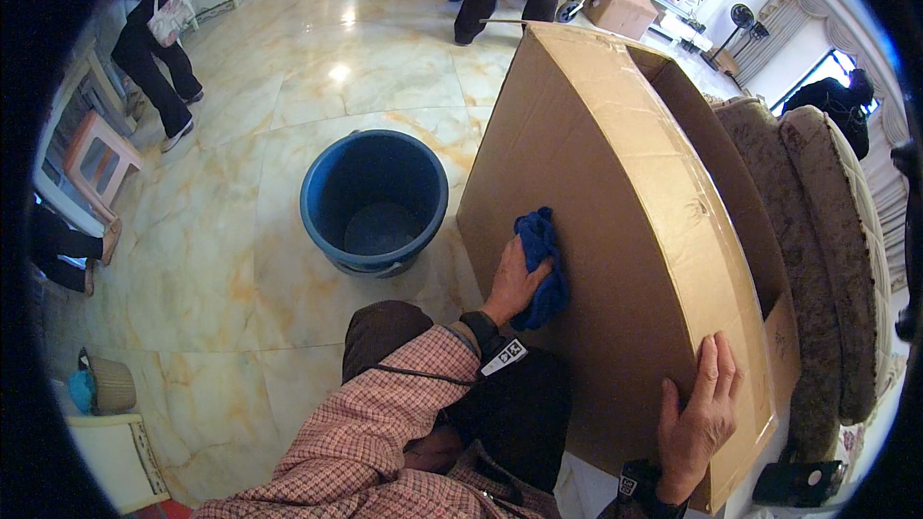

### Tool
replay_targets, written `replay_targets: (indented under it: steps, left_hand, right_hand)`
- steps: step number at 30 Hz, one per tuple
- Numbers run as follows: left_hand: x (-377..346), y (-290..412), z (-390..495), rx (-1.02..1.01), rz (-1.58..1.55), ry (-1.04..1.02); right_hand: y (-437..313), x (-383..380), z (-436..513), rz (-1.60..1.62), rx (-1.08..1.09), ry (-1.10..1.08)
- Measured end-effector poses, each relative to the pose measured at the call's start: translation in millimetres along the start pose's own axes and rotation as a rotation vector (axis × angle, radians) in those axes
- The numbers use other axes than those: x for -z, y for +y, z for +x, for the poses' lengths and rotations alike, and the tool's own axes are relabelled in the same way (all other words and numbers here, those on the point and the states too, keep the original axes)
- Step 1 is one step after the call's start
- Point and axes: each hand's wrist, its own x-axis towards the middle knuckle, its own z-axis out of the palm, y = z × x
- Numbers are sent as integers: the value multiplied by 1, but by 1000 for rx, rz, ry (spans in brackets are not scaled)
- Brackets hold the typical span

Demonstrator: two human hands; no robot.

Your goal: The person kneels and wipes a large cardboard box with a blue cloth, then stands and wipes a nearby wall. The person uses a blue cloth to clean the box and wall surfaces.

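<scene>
My left hand [510,280] is closed around a bunched dark blue cloth [549,288], pressed against the broad brown side of a large cardboard box [570,158]. The box stands tilted in front of me, with tape along its upper edge face. My right hand [699,407] rests at that edge near the lower right, fingers stretched along the taped face and thumb on the broad side. Both wrists wear black bands with printed markers. Left of the box, a blue plastic bucket [375,203] stands on the floor; nothing shows inside it.
A brown padded sofa [815,252] lies right of the box. Several people stand or sit around, one [162,65] carrying a bag. At left are a pink plastic stool [101,158] and a wastebasket [115,383]. A smaller carton [620,11] and wheeled cart are behind. The marbled floor [209,259] looks glossy.
</scene>
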Motion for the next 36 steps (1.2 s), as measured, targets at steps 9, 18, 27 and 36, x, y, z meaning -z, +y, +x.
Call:
replay_targets:
  steps: [9,18,27,36]
  left_hand:
    - [-2,-2,3,47,-61,26]
    - [1,-8,5,158,-141,-51]
    - [-4,-21,4,175,-67,9]
    - [-4,-21,3,169,-75,16]
  right_hand:
    - [-6,4,-1,-39,-9,38]
    - [-5,2,-1,-87,-6,39]
    - [-3,1,-2,-50,-13,48]
    - [-6,2,-3,-64,-25,38]
